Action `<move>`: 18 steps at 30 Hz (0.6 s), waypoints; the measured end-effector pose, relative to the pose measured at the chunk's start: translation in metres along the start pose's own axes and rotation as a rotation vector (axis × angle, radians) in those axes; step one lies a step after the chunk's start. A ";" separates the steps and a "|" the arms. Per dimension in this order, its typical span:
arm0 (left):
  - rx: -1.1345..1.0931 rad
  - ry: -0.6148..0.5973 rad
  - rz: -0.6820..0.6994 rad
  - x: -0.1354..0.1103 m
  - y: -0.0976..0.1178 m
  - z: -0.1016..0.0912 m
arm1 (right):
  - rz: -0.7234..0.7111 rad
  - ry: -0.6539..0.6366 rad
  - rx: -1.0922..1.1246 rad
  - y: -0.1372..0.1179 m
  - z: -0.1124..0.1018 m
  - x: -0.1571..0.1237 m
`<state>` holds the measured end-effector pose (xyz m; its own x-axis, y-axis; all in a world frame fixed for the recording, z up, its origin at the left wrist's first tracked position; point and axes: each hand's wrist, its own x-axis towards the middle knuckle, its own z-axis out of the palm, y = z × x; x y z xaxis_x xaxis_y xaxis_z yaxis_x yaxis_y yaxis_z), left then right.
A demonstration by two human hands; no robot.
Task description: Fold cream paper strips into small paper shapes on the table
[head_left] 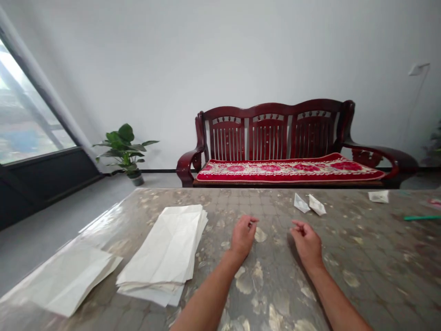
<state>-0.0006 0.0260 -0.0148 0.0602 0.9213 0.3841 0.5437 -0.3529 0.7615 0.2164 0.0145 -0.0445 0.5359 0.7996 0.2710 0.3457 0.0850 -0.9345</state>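
My left hand point(243, 236) and my right hand point(306, 243) rest side by side near the middle of the table, fingers loosely curled and holding nothing. To the left of my left hand lies a thick stack of white paper point(165, 248). A second, flatter pile of white paper point(65, 280) sits nearer the table's left corner. Ahead of my right hand are two small folded white paper pieces point(302, 203) point(317, 205), close together. Both hands are apart from all the paper.
The table point(361, 262) has a glossy clear cover over a mottled top. A white paper scrap point(378, 196) and a green strip point(422, 218) lie at the right. Beyond the far edge stand a red wooden bench point(268, 138) with a floral cushion and a potted plant point(124, 149).
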 end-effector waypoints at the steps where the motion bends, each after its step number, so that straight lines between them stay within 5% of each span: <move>1: 0.024 -0.050 0.032 0.000 0.006 -0.006 | -0.003 -0.027 -0.010 -0.001 0.000 -0.002; 6: 0.344 -0.035 0.127 0.004 0.026 -0.076 | 0.013 -0.021 -0.005 0.000 -0.006 0.002; 8: 0.520 0.032 0.014 0.005 0.020 -0.113 | -0.011 -0.043 -0.025 -0.001 -0.005 0.002; 11: 0.739 0.051 -0.370 0.001 -0.007 -0.155 | -0.035 -0.085 -0.042 -0.006 -0.004 0.000; 15: 0.762 -0.052 -0.649 -0.007 -0.054 -0.176 | -0.058 -0.079 -0.053 -0.011 -0.002 -0.002; 18: 0.768 -0.080 -0.694 -0.011 -0.084 -0.178 | -0.076 -0.071 -0.068 -0.010 0.000 -0.001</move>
<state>-0.1954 0.0168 0.0100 -0.4299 0.9002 -0.0690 0.8654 0.4327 0.2529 0.2124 0.0125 -0.0354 0.4510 0.8326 0.3215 0.4362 0.1086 -0.8933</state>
